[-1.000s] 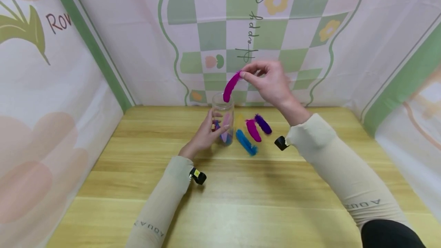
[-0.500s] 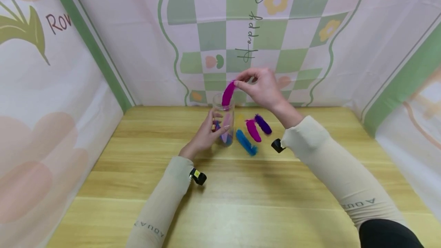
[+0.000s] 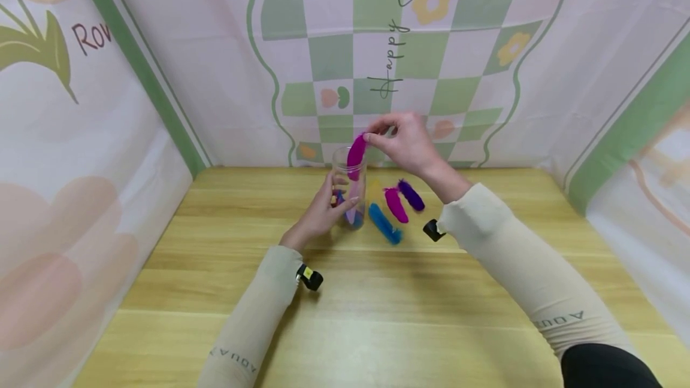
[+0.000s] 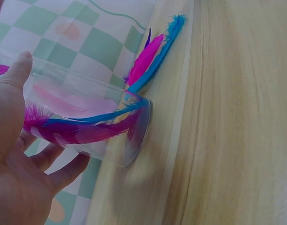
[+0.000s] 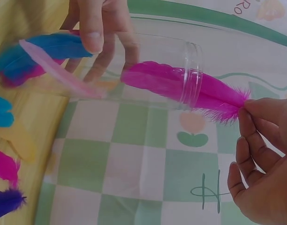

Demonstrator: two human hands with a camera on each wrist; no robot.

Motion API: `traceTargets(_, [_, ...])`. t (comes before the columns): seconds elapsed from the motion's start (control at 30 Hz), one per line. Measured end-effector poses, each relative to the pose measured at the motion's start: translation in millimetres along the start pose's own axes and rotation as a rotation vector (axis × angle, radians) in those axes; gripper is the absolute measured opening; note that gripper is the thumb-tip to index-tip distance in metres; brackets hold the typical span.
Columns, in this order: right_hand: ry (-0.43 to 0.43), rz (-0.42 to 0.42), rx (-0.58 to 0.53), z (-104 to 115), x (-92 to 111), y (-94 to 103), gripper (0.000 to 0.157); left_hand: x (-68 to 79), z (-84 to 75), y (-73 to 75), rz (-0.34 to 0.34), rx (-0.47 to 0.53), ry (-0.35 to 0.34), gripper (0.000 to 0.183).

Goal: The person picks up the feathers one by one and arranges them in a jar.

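My left hand (image 3: 323, 203) grips a clear jar (image 5: 157, 44) around its side, thumb and fingers wrapped about it. Inside lie a light pink feather (image 4: 70, 101), a blue feather (image 5: 54, 47) and a magenta one lower down. My right hand (image 3: 405, 141) pinches another magenta feather (image 5: 213, 91) by its fluffy end, above the jar's mouth. That feather's smooth end reaches down through the threaded rim into the upper part of the jar, as the right wrist view shows. The fingertips stay just outside the rim.
On the wooden table (image 3: 345, 316), right of the jar, lie a blue feather (image 3: 385, 224), a magenta feather (image 3: 396, 205), a purple feather (image 3: 411, 195) and a yellow feather (image 5: 17, 138). A patterned cloth (image 3: 329, 11) hangs close behind the table's far edge.
My right hand has come down and left, lowering the pinched magenta feather from above the rim to partly inside the jar. The left hand and the jar stay in place.
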State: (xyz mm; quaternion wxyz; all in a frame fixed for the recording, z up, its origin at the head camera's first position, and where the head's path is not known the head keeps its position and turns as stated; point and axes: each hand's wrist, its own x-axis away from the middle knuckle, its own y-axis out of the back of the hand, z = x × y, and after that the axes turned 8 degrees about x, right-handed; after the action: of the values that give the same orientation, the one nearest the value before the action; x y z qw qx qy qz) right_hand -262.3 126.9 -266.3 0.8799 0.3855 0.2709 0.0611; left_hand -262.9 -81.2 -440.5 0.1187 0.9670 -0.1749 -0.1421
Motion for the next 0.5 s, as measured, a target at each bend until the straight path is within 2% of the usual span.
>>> traceTargets(0.27, [0.039, 0.020, 0.033, -1, -3, -7.7, 0.009, -0.6, 0.4, 0.6, 0.000, 0.000, -0.006, 0.053])
traceTargets(0.5, [0.025, 0.062, 0.047, -3, -5, -15.8, 0.009, 0.0, -0.9, 1.0, 0.010, 0.023, 0.001, 0.057])
